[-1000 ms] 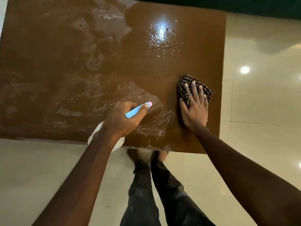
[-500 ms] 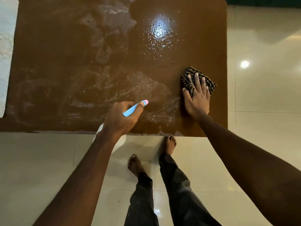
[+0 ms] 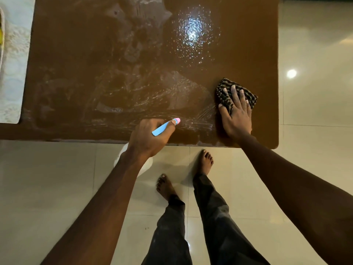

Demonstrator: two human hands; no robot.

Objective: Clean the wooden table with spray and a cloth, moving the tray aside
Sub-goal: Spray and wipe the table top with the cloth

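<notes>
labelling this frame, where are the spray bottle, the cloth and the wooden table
spray bottle [image 3: 162,129], head view, on its blue top
striped cloth [image 3: 251,96], head view, on its right corner
wooden table [image 3: 248,35], head view, on the bare far right surface

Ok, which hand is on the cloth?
The right hand, fingers spread flat on the striped cloth; the left hand grips the spray bottle.

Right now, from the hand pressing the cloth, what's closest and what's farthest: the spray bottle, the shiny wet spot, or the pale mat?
From the right hand, in the head view:
1. Spray bottle, just to its left, gripped by the left hand.
2. Shiny wet spot, ahead, toward the far edge.
3. Pale mat, way over at the left edge.
</notes>
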